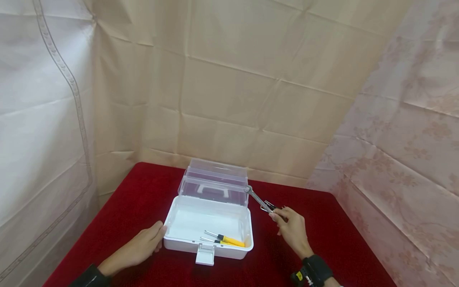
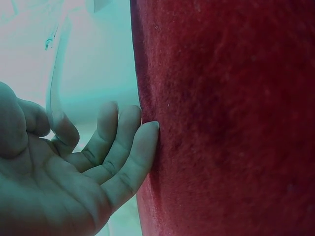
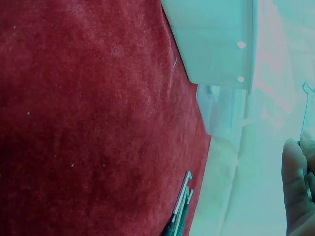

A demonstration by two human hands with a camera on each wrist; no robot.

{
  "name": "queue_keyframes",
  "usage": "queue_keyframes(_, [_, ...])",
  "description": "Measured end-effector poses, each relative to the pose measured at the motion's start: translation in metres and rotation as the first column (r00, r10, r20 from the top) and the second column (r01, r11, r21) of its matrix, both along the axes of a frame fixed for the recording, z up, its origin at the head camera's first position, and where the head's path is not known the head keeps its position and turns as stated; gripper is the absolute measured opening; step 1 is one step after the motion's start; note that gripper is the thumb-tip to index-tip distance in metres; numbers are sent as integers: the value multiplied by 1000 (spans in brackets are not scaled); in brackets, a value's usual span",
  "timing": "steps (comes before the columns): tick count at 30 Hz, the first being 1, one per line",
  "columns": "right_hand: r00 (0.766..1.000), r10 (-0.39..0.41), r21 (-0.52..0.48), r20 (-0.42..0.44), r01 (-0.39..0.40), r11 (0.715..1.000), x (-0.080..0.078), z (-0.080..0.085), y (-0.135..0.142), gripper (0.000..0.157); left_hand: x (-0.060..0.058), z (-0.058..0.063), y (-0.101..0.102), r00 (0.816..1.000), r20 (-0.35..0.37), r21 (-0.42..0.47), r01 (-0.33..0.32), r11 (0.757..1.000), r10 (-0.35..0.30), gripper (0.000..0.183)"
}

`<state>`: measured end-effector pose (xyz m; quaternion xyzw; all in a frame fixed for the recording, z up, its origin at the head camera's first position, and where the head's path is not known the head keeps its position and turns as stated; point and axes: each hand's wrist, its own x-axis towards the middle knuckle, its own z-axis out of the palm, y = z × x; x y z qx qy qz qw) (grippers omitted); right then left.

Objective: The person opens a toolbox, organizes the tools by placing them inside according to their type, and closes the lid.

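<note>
A white toolbox [image 1: 206, 217] stands open with its clear lid [image 1: 215, 181] tipped back. My left hand [image 1: 145, 243] is at its left front corner. In the left wrist view, the thumb and index finger pinch the rim [image 2: 53, 83], while the other fingers bend loosely beside the wall. My right hand [image 1: 293, 229] grips a metal wrench [image 1: 257, 198] by one end, its other end raised near the lid's right edge. Two screwdrivers [image 1: 233, 240] with yellow and black handles lie inside the box at the front right.
A folding hex key set [image 3: 183, 201] lies on the red cloth [image 1: 344, 239], right of the toolbox and partly behind my right hand in the head view. The box's front latch [image 1: 205, 255] hangs down. Creased cloth walls [image 1: 229, 99] surround the table.
</note>
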<state>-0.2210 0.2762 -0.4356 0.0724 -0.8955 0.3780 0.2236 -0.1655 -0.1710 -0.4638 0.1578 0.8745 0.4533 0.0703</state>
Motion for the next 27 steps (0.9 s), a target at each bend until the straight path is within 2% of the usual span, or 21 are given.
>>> queue_keyframes(8, [999, 1, -1, 35, -1, 1000, -1, -2, -5, 6, 1, 2, 1, 1000, 4, -17, -1, 1000, 1, 28])
queue_keyframes(21, [1000, 27, 36, -6, -27, 999, -5, 1, -18, 7, 0, 1, 1, 1000, 2, -24, -19, 1000, 19, 28])
queue_keyframes(27, [999, 39, 47, -1, -39, 998, -5, 1, -25, 10, 1, 1, 0, 1000, -5, -5, -5, 1000, 5, 28])
